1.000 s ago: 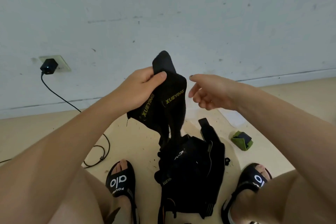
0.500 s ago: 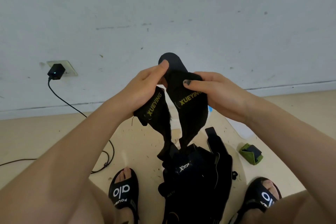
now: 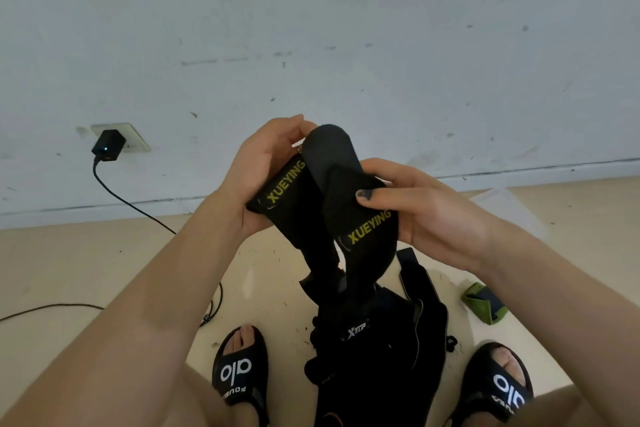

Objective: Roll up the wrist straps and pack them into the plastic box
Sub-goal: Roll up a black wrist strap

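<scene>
1. At the far left, a black charger (image 3: 108,146) sits in a wall socket (image 3: 133,139), and its cable (image 3: 138,206) runs down the wall and across the floor (image 3: 52,260).
2. The left hand (image 3: 263,166) holds the left end of a black wrist strap (image 3: 301,198) marked XUEYING in yellow; its grip is curled around the fabric, fingertips at the top edge.
3. A second black wrist strap (image 3: 367,236), also lettered XUEYING, is pinched by the right hand (image 3: 426,215), thumb on top and fingers wrapped behind it.
4. Both straps are held up in the air between the hands, touching each other, their lower ends hanging down to a heap of black straps (image 3: 377,350) on the floor between two black sandals (image 3: 239,371).
5. Near right, a green rolled strap (image 3: 485,302) lies on the floor, apart from the heap.
</scene>
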`<move>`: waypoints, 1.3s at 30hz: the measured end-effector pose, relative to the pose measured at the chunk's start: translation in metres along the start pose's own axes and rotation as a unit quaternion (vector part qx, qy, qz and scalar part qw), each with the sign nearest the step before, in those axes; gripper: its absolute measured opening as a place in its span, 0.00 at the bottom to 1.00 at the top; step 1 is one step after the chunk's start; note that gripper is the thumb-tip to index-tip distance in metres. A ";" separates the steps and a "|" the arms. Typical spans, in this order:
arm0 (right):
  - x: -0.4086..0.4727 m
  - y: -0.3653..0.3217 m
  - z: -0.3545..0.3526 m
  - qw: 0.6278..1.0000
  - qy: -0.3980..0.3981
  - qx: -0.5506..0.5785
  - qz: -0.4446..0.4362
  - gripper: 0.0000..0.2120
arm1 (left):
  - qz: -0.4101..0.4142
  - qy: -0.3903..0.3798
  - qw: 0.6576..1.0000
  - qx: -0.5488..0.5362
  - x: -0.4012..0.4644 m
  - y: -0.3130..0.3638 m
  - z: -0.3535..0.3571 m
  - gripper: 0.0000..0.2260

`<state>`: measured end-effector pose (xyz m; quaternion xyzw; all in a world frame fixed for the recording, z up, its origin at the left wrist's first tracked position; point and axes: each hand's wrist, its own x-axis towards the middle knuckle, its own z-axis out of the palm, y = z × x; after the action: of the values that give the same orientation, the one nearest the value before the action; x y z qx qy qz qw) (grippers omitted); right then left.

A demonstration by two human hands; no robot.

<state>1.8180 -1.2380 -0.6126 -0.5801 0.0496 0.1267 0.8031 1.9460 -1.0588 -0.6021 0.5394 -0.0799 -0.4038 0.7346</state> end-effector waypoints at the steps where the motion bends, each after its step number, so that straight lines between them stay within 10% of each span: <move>1: 0.002 -0.001 0.000 1.000 -0.001 0.005 0.003 0.13 | 0.000 -0.007 1.000 -0.020 0.004 0.001 -0.001 0.13; 17: 0.023 -0.007 -0.020 0.998 0.045 0.035 0.028 0.10 | -0.012 -0.065 0.980 -0.185 0.048 0.015 0.001 0.07; 21: 0.019 -0.015 -0.030 0.991 0.100 0.084 0.005 0.08 | -0.034 0.149 0.985 0.076 0.057 0.019 -0.010 0.12; 24: 0.016 -0.020 -0.038 0.985 0.145 0.098 0.001 0.11 | -0.038 0.253 0.898 0.358 0.059 0.007 -0.015 0.19; 30: 0.015 -0.018 -0.051 0.976 0.202 0.078 0.006 0.17 | -0.090 0.018 0.962 0.259 0.036 -0.010 0.019 0.27; 39: 0.012 -0.017 -0.039 0.979 0.199 0.031 0.016 0.11 | 0.075 0.095 0.965 0.231 0.032 -0.016 0.037 0.09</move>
<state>1.8366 -1.2783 -0.6120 -0.5675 0.2220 0.0200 0.7926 1.9384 -1.1090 -0.6114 0.7229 -0.1416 -0.2649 0.6223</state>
